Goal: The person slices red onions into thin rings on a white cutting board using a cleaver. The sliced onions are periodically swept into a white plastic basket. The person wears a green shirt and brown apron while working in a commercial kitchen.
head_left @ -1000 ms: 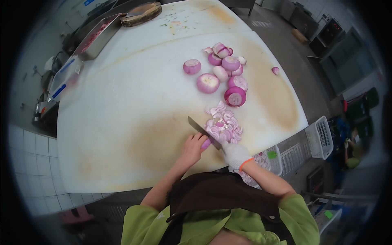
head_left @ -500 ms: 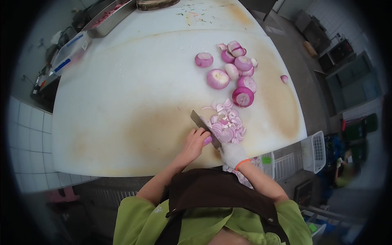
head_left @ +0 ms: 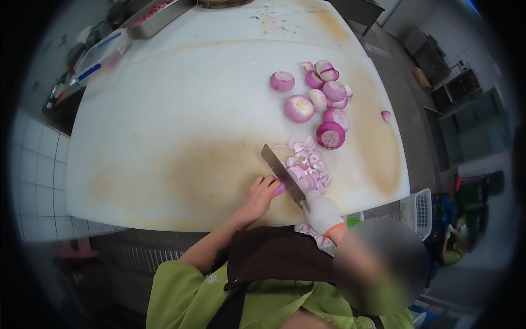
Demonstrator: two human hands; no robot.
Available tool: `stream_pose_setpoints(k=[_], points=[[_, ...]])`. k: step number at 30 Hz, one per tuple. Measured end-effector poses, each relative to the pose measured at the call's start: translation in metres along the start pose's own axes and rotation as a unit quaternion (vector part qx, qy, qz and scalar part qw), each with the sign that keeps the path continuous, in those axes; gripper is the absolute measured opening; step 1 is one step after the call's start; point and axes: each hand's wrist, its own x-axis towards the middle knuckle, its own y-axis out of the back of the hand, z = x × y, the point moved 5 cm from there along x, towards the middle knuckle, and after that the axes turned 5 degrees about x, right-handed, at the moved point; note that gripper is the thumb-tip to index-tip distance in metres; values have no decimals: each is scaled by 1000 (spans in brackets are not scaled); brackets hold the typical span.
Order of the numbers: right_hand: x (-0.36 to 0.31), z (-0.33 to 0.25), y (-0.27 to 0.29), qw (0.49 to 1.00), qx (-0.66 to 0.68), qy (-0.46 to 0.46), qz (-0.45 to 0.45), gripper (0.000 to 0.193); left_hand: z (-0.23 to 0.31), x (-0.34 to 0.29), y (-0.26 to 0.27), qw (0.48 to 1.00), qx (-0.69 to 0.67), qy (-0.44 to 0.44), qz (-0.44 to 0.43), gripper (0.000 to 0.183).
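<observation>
Onion piece [head_left: 280,189], purple and small, lies near the front edge of the white cutting board [head_left: 164,137], pinned under the fingertips of the left hand [head_left: 259,197], which is bare and curls down onto it. Just to its right the knife [head_left: 282,172] slants across the board, blade pointing up and to the left, its handle clenched in the right hand [head_left: 320,213], which wears a white glove with an orange cuff. The blade lies against the piece the left hand holds. On the far side of the blade sits a heap of thin onion slices [head_left: 308,167], pale pink and fanned out. Beyond that heap, further up the board, peeled whole and halved onions [head_left: 320,101] cluster together, and one small bit [head_left: 386,115] lies apart to their right. At the board's far left corner stands a metal tray [head_left: 156,22]. White wall tiles [head_left: 38,181] show below the board's left edge.
</observation>
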Motion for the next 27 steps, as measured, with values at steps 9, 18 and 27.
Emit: stream_pose_setpoints(k=[9,18,27], points=[[12,-7,-22,999,-7,36,-6,27,1,0,3,1000,-28,1,-7,28],[33,10,-57,997,45,38,46,33,-5,-9,-22,1000,-10,-21,6,30],[30,8,-46,993,83,30,73,23,-5,-10,-26,999,-40,-26,-11,36]])
